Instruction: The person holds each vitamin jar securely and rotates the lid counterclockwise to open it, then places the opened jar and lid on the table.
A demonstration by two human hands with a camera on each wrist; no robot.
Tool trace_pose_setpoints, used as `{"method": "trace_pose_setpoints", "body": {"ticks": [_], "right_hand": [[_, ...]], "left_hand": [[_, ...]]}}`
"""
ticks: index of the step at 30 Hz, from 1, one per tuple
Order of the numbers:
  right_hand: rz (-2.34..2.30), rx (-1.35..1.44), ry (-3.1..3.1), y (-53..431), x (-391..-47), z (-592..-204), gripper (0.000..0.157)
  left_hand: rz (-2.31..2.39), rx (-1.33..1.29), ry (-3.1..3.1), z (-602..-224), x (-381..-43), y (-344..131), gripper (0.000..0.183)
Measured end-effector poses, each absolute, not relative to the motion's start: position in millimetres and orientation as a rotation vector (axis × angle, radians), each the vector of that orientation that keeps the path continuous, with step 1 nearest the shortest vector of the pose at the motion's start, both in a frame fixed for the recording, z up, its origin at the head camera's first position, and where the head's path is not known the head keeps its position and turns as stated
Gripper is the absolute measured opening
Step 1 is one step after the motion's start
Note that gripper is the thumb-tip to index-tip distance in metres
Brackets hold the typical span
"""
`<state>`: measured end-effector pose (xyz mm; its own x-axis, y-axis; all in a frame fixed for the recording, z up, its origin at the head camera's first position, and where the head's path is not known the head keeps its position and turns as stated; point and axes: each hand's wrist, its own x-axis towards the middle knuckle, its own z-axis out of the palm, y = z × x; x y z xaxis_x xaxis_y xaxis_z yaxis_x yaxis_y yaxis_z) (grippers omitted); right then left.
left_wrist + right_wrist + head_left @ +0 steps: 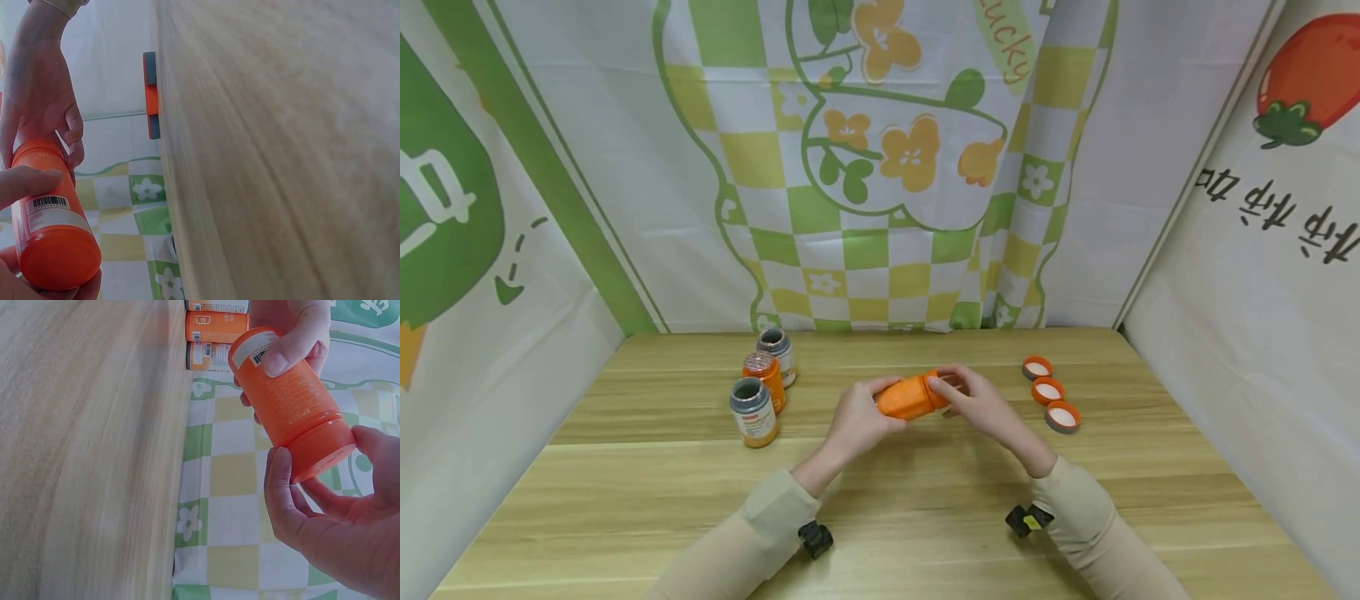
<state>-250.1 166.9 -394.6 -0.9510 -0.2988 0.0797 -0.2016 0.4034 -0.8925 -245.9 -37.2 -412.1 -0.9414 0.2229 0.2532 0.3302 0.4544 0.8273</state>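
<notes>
An orange bottle (pixel 907 398) with a barcode label is held tilted above the table, its capped end toward the right. My left hand (pixel 862 414) grips the bottle's body, thumb lying along its side in the left wrist view. At the other end, the thumb and fingers of my right hand (pixel 979 407) pinch the orange screw cap (pixel 322 450). In the right wrist view the cap sits on the bottle, with a narrow groove between cap and body.
At the left stand three uncapped bottles: a grey-necked one (pixel 754 413) in front, an orange one (pixel 772 385) behind it, another grey-necked one (pixel 784 358) farthest back. Three caps (pixel 1063 417) lie in a row at the right, white insides up. A patterned curtain (pixel 887 283) hangs behind the table.
</notes>
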Motion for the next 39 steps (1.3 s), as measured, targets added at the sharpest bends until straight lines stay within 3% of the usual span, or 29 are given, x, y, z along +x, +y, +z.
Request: {"method": "trace_pose_setpoints", "body": {"ticks": [9, 24, 39], "right_hand": [[-1.599, -0.565, 2.549, 169.1, -247.9, -392.5, 0.049], [-1.596, -0.775, 2.591, 172.1, -247.7, -389.7, 0.034], [-1.678, -0.909, 2.493, 173.4, -246.3, -387.3, 0.034]], "left_hand": [[-1.532, -0.472, -2.589, -410.6, -243.8, -38.1, 0.059], [-1.555, -0.545, -2.566, -411.3, -241.9, -40.3, 0.054], [-1.604, -0.567, -2.557, -412.0, -239.0, -40.1, 0.05]]}}
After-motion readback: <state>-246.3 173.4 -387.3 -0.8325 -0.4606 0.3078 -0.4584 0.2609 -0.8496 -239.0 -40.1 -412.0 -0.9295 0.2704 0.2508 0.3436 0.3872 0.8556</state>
